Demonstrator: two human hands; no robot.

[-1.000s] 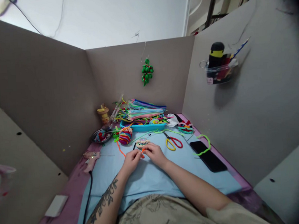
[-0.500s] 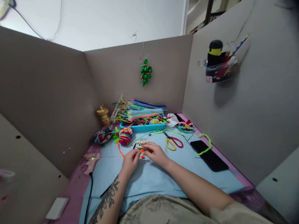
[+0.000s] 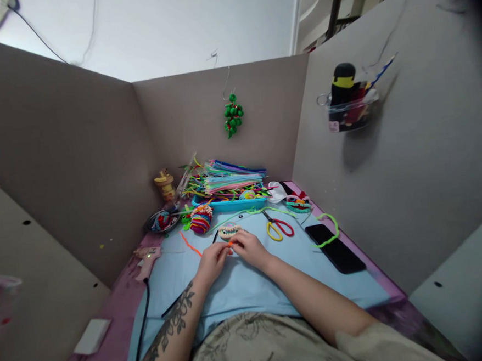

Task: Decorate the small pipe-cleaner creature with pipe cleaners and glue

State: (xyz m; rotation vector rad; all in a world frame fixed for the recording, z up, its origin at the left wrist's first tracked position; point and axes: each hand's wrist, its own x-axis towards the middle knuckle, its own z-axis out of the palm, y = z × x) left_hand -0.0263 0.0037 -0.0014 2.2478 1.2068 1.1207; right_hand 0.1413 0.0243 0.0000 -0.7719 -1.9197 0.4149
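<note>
A left hand [image 3: 211,259] and a right hand [image 3: 249,250] meet fingertip to fingertip at the middle of a blue mat [image 3: 240,288], both pinched narrowly on the near end of an orange pipe cleaner [image 3: 190,245]. Its free length trails away to the far left of the grip and lies flat on the mat. A small knitted piece [image 3: 229,231] lies just beyond the fingertips.

Across the surface, a glue gun [image 3: 145,258] rests at the left edge and a metal bowl [image 3: 161,220] and a striped ball [image 3: 201,219] sit farther back. A blue tray [image 3: 226,205] heaped with pipe cleaners stands at the far end. Right of the hands lie scissors [image 3: 278,228], a green pipe cleaner [image 3: 329,230] and a black phone [image 3: 335,248].

Grey partition walls [image 3: 78,159] enclose the desk. A green bead cluster [image 3: 233,115] hangs on the far one, and a clear holder [image 3: 349,109] is fixed to the right one.
</note>
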